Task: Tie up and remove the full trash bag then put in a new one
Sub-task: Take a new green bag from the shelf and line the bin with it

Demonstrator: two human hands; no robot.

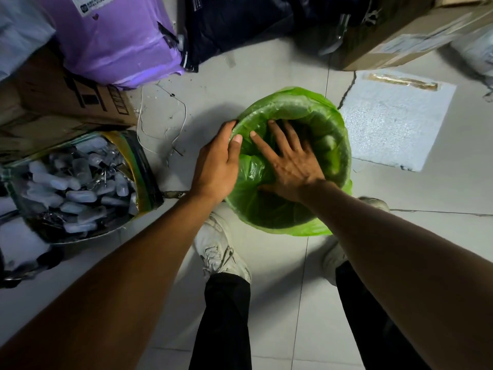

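A: Nearest, two pale shoes [218, 252] stand on the tiled floor [266, 329], just this side of the bin. What are the hands doing?

B: The left hand [216, 166] clamps the bin's near-left rim, thumb inside and fingers [231, 126] curled outside over the green trash bag [298, 102], probably to pin the liner and steady the bin.

A: And the right?

B: The right hand [290, 166] lies flat inside the mouth, its fingers [262, 144] spread apart, gripping nothing; I'd say it presses the liner down against the wall.

A: So the new bag is going in?

B: Likely. Its edge folds over the rim all round. Beyond lie foam sheet [394, 121] and cardboard boxes [64, 102].
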